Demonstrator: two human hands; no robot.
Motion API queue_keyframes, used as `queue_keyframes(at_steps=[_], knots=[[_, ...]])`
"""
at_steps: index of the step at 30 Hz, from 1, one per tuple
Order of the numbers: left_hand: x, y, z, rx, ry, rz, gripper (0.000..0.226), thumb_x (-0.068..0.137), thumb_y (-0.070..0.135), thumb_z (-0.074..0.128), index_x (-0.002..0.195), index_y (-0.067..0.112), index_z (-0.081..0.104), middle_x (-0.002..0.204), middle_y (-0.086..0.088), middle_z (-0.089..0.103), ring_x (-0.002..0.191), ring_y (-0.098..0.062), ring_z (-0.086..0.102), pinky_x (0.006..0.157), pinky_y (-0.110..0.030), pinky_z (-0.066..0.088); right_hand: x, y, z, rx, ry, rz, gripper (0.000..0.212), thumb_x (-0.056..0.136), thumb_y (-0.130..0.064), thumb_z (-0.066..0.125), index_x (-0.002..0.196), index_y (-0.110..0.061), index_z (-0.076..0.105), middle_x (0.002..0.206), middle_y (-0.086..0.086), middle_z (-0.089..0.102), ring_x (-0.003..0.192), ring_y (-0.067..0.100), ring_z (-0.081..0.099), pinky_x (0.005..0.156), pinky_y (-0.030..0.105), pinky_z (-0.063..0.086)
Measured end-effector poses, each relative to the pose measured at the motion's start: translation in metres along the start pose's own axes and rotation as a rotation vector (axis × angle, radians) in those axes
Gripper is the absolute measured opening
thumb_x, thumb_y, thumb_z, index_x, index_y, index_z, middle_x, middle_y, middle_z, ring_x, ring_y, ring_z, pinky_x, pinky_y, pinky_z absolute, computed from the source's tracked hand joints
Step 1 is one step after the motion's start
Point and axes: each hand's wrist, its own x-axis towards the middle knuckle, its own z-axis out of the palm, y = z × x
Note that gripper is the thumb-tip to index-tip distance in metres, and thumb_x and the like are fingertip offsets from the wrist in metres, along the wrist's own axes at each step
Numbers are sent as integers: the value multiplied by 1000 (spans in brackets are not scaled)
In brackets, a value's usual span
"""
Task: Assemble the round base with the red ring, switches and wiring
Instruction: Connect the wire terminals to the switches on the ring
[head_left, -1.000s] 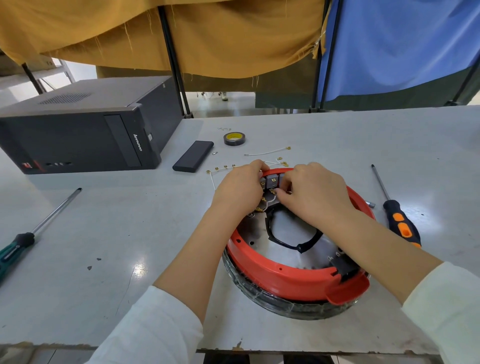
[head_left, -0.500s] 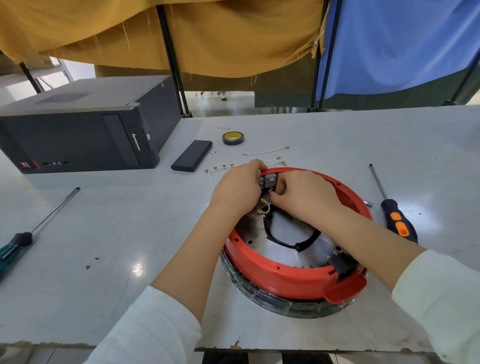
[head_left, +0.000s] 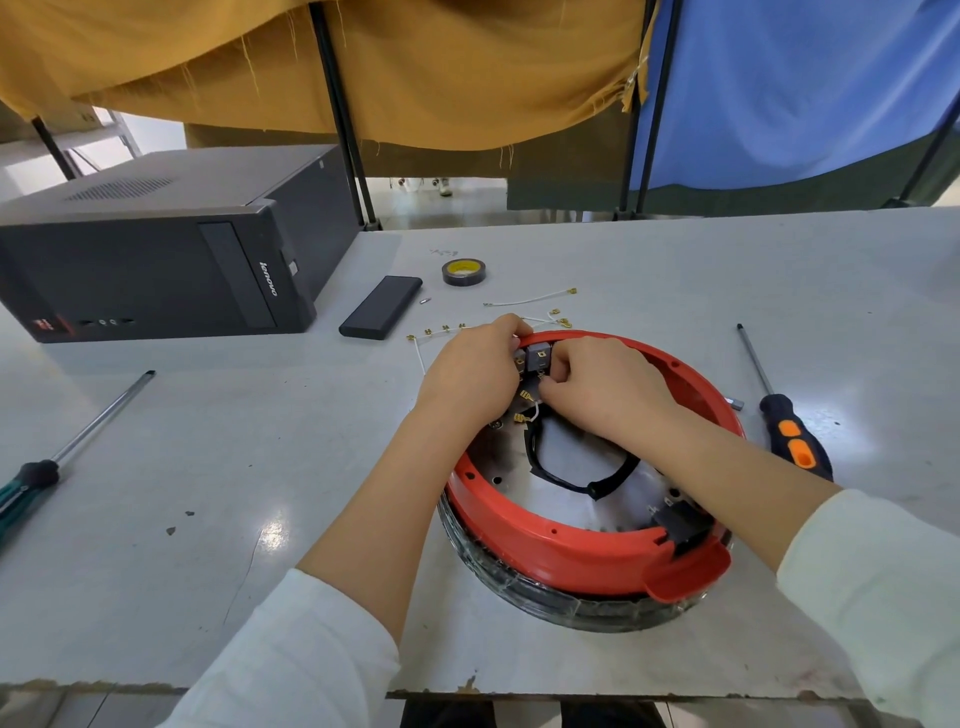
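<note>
The round base (head_left: 561, 603) lies on the table with the red ring (head_left: 566, 551) seated on its rim and a metal plate inside. At the ring's far edge sits a grey switch block (head_left: 535, 357). My left hand (head_left: 475, 376) curls around the ring's far rim beside the switch. My right hand (head_left: 602, 389) pinches at the terminals just under the switch, where a white wire with brass lugs (head_left: 527, 413) hangs. A black cable loop (head_left: 561, 470) lies on the plate. A second black switch (head_left: 680, 522) sits near the ring's front spout.
Loose white wires with brass ends (head_left: 524, 300) lie beyond the ring. An orange-black screwdriver (head_left: 789, 436) lies at right, a green one (head_left: 36, 480) at left. A black computer tower (head_left: 156, 260), a flat black box (head_left: 381, 314) and a tape roll (head_left: 463, 271) stand further back.
My right hand has shifted slightly down from the switch's side to the terminals beneath it. The left hand keeps its hold at the ring's far rim.
</note>
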Motion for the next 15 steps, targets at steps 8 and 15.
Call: queue_keyframes(at_steps=[8, 15], knots=[[0, -1, 0, -11, 4, 3, 33, 99, 14, 37, 125, 22, 55, 114, -10, 65, 104, -28, 57, 74, -29, 39, 1, 2, 1, 17, 5, -26, 21, 76, -26, 55, 61, -21, 41, 64, -3, 53, 62, 20, 50, 47, 29, 26], [1, -1, 0, 2, -2, 1, 33, 100, 15, 36, 126, 23, 55, 113, -11, 65, 103, -28, 57, 72, -29, 38, 1, 2, 1, 19, 16, -39, 27, 78, -26, 56, 59, -20, 38, 60, -3, 49, 56, 16, 45, 47, 29, 23]])
